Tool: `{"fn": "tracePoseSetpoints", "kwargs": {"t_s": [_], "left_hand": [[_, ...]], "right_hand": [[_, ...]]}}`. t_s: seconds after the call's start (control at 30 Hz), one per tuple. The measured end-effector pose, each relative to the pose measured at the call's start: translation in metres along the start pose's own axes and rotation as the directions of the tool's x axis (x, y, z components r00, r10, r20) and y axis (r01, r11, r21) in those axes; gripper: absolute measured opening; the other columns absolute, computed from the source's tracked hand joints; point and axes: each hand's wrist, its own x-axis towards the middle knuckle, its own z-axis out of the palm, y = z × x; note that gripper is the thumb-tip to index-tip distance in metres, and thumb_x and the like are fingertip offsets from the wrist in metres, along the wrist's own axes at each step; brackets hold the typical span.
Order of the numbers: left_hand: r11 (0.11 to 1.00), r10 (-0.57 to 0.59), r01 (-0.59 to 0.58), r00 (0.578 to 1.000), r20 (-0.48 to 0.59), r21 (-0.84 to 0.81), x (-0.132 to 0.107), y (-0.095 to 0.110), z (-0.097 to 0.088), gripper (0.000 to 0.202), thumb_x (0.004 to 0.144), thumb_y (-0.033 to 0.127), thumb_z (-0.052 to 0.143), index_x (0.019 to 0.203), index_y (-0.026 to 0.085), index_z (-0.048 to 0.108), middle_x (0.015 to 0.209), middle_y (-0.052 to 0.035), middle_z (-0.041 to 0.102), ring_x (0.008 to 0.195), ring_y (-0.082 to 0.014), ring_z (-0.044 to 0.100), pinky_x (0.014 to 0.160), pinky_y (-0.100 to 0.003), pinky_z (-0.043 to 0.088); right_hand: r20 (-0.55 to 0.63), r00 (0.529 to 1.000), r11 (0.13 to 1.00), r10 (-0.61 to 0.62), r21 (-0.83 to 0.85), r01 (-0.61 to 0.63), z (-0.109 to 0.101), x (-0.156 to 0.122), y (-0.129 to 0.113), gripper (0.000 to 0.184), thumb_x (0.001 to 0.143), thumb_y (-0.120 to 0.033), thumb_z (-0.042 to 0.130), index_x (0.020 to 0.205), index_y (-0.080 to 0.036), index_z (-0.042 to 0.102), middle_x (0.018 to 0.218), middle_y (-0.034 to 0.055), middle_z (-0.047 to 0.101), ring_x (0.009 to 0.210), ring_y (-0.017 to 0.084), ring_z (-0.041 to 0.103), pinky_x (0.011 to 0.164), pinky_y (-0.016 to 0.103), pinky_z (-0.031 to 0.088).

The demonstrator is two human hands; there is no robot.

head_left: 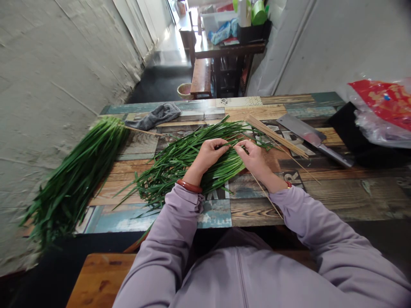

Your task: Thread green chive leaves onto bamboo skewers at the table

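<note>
A loose pile of green chive leaves (180, 164) lies across the middle of the patterned wooden table (337, 192). My left hand (208, 155) rests on the pile with its fingers curled round a few leaves. My right hand (253, 157) pinches the same leaves and holds a thin bamboo skewer (266, 197) that runs back toward my body. The two hands almost touch at the fingertips.
A big bundle of chives (77, 171) lies at the table's left end. A bunch of skewers (276, 136) and a cleaver (313, 139) lie to the right, a grey cloth (157, 115) at the back. A plastic bag (382, 111) sits far right. A wooden bench (96, 278) is below.
</note>
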Motion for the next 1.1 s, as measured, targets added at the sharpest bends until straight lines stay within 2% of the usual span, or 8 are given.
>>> {"fn": "tracePoseSetpoints", "kwargs": {"t_s": [0.1, 0.2, 0.33, 0.47, 0.63, 0.9, 1.0, 1.1], "left_hand": [[1.000, -0.011, 0.011, 1.000, 0.015, -0.011, -0.0001, 0.0003, 0.0001, 0.020, 0.077, 0.032, 0.067, 0.075, 0.013, 0.069, 0.070, 0.0008, 0.062, 0.066, -0.0101, 0.050, 0.063, -0.022, 0.039], [1.000, -0.013, 0.014, 1.000, 0.016, -0.020, -0.0001, 0.0000, 0.0002, 0.021, 0.076, 0.033, 0.067, 0.075, 0.013, 0.068, 0.069, 0.0009, 0.060, 0.066, -0.0100, 0.049, 0.062, -0.022, 0.039], [0.999, -0.021, 0.021, 1.000, 0.015, -0.029, -0.0002, 0.0001, 0.0005, 0.021, 0.076, 0.034, 0.067, 0.074, 0.012, 0.067, 0.068, 0.0012, 0.059, 0.064, -0.0095, 0.048, 0.061, -0.022, 0.038], [1.000, -0.019, 0.019, 1.000, 0.013, -0.021, -0.0002, -0.0003, 0.0005, 0.022, 0.076, 0.034, 0.067, 0.074, 0.012, 0.068, 0.069, 0.0004, 0.060, 0.065, -0.0100, 0.049, 0.061, -0.022, 0.039], [1.000, -0.018, 0.018, 0.999, 0.031, 0.009, -0.0002, -0.0023, 0.0003, 0.023, 0.076, 0.035, 0.066, 0.073, 0.012, 0.068, 0.068, 0.0003, 0.060, 0.064, -0.0103, 0.049, 0.060, -0.022, 0.039], [0.997, -0.014, 0.008, 0.996, 0.083, 0.071, -0.0026, 0.0030, -0.0009, 0.021, 0.075, 0.034, 0.066, 0.076, 0.013, 0.070, 0.074, -0.0008, 0.063, 0.070, -0.0120, 0.052, 0.066, -0.023, 0.042], [0.996, -0.006, 0.001, 0.999, 0.054, 0.084, -0.0032, 0.0057, -0.0025, 0.025, 0.079, 0.036, 0.066, 0.082, 0.013, 0.072, 0.079, -0.0022, 0.067, 0.073, -0.0128, 0.054, 0.067, -0.023, 0.043], [0.994, 0.009, -0.006, 0.999, -0.031, 0.110, -0.0022, 0.0055, -0.0041, 0.027, 0.084, 0.036, 0.060, 0.082, 0.013, 0.073, 0.077, -0.0030, 0.067, 0.071, -0.0126, 0.054, 0.066, -0.024, 0.042]], "right_hand": [[-0.018, 1.000, 0.999, -0.002, 0.037, 0.003, 0.0014, -0.0009, 0.0038, 0.021, 0.087, -0.041, 0.058, 0.090, -0.021, 0.062, 0.088, 0.0043, 0.068, 0.084, 0.020, 0.063, 0.081, 0.035, 0.049], [-0.026, 1.000, 0.996, -0.004, 0.090, 0.006, 0.0022, -0.0022, 0.0055, 0.028, 0.088, -0.042, 0.059, 0.107, -0.022, 0.060, 0.094, 0.0042, 0.069, 0.083, 0.019, 0.064, 0.079, 0.034, 0.050], [0.018, 1.000, 0.995, -0.020, 0.102, 0.018, 0.0005, -0.0037, 0.0013, 0.035, 0.091, -0.045, 0.054, 0.119, -0.025, 0.058, 0.096, 0.0033, 0.069, 0.081, 0.018, 0.063, 0.075, 0.032, 0.050], [0.052, 0.999, 0.998, -0.017, 0.061, 0.014, -0.0017, -0.0041, -0.0033, 0.032, 0.093, -0.050, 0.050, 0.107, -0.023, 0.062, 0.087, 0.0023, 0.068, 0.076, 0.018, 0.062, 0.072, 0.031, 0.049], [0.012, 1.000, 1.000, -0.029, -0.002, 0.029, -0.0017, -0.0026, -0.0034, 0.031, 0.092, -0.052, 0.049, 0.092, -0.023, 0.060, 0.083, 0.0029, 0.067, 0.077, 0.019, 0.062, 0.074, 0.032, 0.048], [-0.007, 0.999, 0.999, -0.049, -0.012, 0.049, -0.0007, -0.0020, -0.0004, 0.031, 0.092, -0.051, 0.050, 0.092, -0.022, 0.061, 0.085, 0.0037, 0.067, 0.084, 0.020, 0.061, 0.080, 0.034, 0.048], [-0.001, 0.999, 0.999, -0.041, -0.018, 0.041, -0.0014, -0.0026, -0.0028, 0.031, 0.092, -0.051, 0.050, 0.089, -0.022, 0.061, 0.084, 0.0036, 0.066, 0.084, 0.020, 0.061, 0.080, 0.034, 0.047], [-0.007, 0.999, 0.999, -0.037, -0.014, 0.037, -0.0014, -0.0031, -0.0042, 0.031, 0.092, -0.051, 0.051, 0.088, -0.022, 0.060, 0.082, 0.0032, 0.065, 0.084, 0.020, 0.061, 0.081, 0.033, 0.048]]}}
